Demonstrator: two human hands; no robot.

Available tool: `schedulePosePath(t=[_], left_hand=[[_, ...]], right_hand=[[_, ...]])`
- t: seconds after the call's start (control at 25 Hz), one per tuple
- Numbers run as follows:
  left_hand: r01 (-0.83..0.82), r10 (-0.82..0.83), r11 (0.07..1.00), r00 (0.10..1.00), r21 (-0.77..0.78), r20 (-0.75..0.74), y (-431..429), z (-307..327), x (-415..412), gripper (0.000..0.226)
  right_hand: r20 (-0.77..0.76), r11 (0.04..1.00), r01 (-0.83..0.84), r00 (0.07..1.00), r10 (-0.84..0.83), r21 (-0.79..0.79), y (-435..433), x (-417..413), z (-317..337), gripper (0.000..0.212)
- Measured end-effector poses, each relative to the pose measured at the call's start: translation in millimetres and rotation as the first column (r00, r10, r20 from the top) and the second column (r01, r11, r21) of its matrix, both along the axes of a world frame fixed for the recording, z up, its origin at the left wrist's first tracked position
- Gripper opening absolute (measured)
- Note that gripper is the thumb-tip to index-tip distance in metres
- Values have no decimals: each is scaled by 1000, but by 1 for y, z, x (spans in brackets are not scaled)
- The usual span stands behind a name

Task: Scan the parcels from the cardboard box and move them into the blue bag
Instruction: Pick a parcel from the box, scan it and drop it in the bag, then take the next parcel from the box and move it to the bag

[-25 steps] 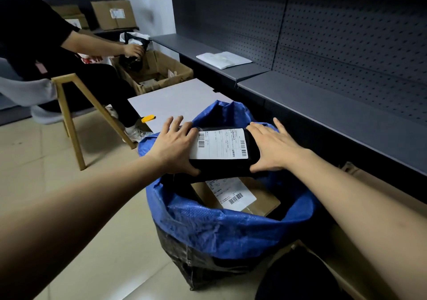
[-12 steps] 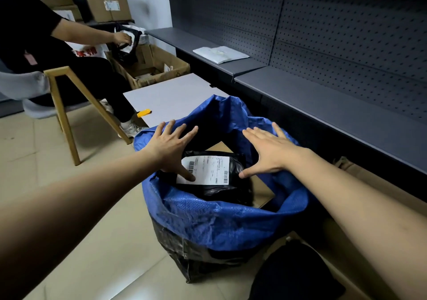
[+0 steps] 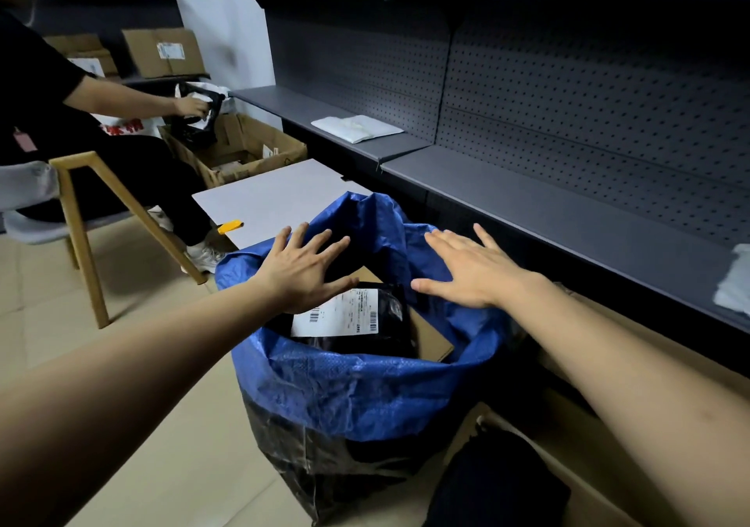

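A black parcel [image 3: 389,323] with a white barcode label lies inside the blue bag [image 3: 357,396], resting on a brown cardboard parcel [image 3: 430,344]. My left hand [image 3: 302,268] hovers flat over the bag's left rim, fingers spread, holding nothing. My right hand [image 3: 470,268] is spread over the bag's right side, also empty and clear of the parcel. A cardboard box [image 3: 588,445] stands at the lower right under my right arm, with a dark item [image 3: 499,482] in it.
Grey pegboard shelves [image 3: 568,218] run along the right, one holding a white packet [image 3: 357,128]. A grey board [image 3: 276,197] with a yellow tool [image 3: 230,226] lies beyond the bag. A seated person [image 3: 61,112] on a wooden chair [image 3: 81,218] handles a parcel over another open box [image 3: 243,149].
The black parcel went from being held between both hands above the bag to lying inside it. Both hands let go, opened, and lifted away; the view tilted upward.
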State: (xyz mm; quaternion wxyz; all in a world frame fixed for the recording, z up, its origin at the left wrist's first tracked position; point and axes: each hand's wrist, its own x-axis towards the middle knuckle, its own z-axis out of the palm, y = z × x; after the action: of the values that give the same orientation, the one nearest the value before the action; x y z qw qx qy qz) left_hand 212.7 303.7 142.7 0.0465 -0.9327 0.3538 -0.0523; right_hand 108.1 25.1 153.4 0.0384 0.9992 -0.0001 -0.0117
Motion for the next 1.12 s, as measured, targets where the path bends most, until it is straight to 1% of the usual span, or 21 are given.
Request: schedulePosePath(t=[0.2,0.32,0.52,0.72,0.92,1.12], left_hand=[[58,-57,993,998,-98,21,-18,14,-22,79],[110,-105,986,993,-124,48,-37,23,-38,74],[208,-198,969,977,-133,82,-77,35,-68,71],[311,-292,941,946,-137,143,-128,38,-104,71],[429,-411,894,900,-128,143,-177,36,-143,71],[507,-488,854,858,-119,159,-218,33,-178,71]], right_hand=[[66,997,76,995,-76,-1,-10,-30,15,95],[84,990,141,987,-139,-14,-21,-53,25,92],[113,968,250,962,-249,0,-45,-112,41,89],[108,926,378,920,-376,4,-79,-182,53,88],[100,867,499,862,-497,5,-109,-252,57,87],[86,809,588,806,-586,2,-130,-306,52,87]])
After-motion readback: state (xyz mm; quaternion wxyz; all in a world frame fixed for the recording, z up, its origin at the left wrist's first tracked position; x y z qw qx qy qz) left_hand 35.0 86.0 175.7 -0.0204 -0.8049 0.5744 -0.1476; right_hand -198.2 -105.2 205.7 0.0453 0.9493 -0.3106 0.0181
